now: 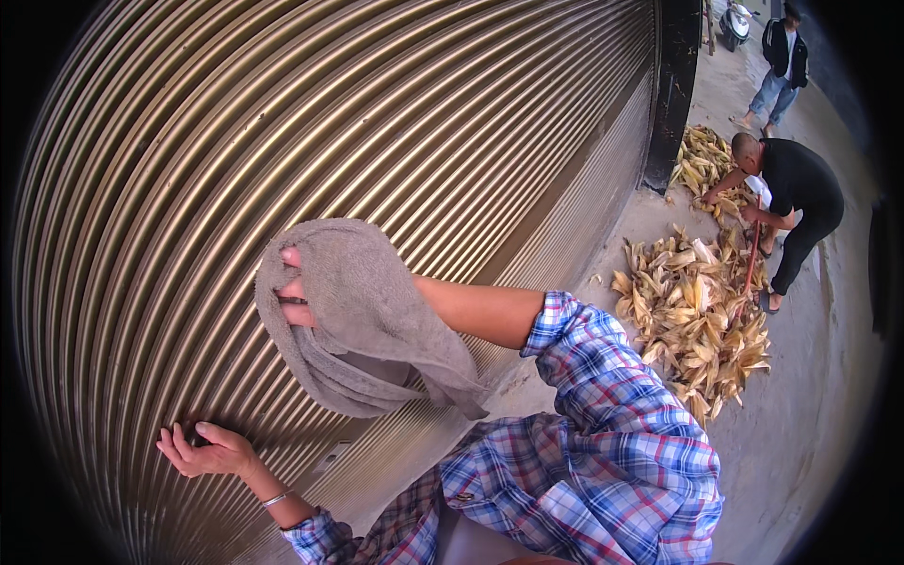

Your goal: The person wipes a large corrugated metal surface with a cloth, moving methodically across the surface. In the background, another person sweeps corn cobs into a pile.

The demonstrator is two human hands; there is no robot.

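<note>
My right hand [296, 288] presses a grey towel [367, 275] toward a ribbed metal roller shutter [233, 141]. The towel drapes over the back of the hand and hangs in folds below it; only parts of some fingers show. Lower left, my left hand [206, 450] is held in front of the shutter with its fingers curled and apart from the thumb, and nothing clear shows in it. A bracelet circles that wrist. Both forearms come out of rolled plaid shirt sleeves.
At right, a heap of dry corn husks [699, 304] lies on the concrete floor [798, 381]. A person in black [805, 176] bends over a second husk heap [706, 155], by a red pole [754, 247]. Farther back are another person [784, 56] and a scooter [736, 25].
</note>
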